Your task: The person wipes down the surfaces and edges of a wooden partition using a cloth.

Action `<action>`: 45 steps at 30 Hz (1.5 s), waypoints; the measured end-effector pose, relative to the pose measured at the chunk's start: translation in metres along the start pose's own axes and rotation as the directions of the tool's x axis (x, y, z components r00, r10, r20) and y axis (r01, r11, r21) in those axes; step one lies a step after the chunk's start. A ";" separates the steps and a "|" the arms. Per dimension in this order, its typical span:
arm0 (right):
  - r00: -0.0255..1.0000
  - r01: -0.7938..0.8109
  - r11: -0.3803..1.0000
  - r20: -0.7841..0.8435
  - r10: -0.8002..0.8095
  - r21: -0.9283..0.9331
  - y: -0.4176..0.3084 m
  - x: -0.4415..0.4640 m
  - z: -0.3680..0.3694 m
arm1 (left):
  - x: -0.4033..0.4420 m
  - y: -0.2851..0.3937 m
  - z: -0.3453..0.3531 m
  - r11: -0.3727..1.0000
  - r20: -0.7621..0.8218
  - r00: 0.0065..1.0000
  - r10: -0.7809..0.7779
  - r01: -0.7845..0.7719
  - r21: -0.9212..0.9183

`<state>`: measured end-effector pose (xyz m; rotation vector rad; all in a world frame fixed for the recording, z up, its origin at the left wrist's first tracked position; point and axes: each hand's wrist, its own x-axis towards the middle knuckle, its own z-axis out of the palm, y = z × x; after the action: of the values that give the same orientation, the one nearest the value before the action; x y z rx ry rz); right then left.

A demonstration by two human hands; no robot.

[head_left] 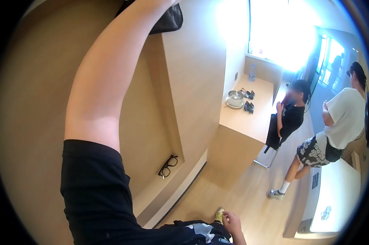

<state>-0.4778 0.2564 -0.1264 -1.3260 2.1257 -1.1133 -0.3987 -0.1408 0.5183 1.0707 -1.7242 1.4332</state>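
Note:
My left arm reaches up across the view in a black sleeve. Only the edge of my left hand [173, 1] shows at the top border, beside a shiny black bag [170, 20]; its fingers are cut off, so I cannot tell whether it grips the bag. Low in the view, my right hand [232, 222] hangs near my body, fingers loosely curled in, with nothing visible in them. A yellowish shoe [219, 214] appears just beyond it on the floor. Black-framed glasses [167, 166] lie on the ledge of the wall recess, below my left arm.
A wooden table [249, 128] holds a metal pot [235, 98], small dark objects [249, 107] and a clear bottle [251, 72]. One person [292, 116] sits at it; another person [343, 116] stands at right. A white-topped surface [335, 196] with a wooden edge stands lower right.

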 end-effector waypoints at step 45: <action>0.377 0.843 0.457 -0.297 -0.878 -0.282 -0.342 0.442 -0.079 | -0.350 0.037 -0.009 0.532 -0.183 0.919 -0.349 0.034 -0.846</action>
<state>-0.5474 -0.1792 0.2255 -2.6190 1.6174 -1.8291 -0.2714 -0.0656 0.1991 0.4113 -1.6463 0.4382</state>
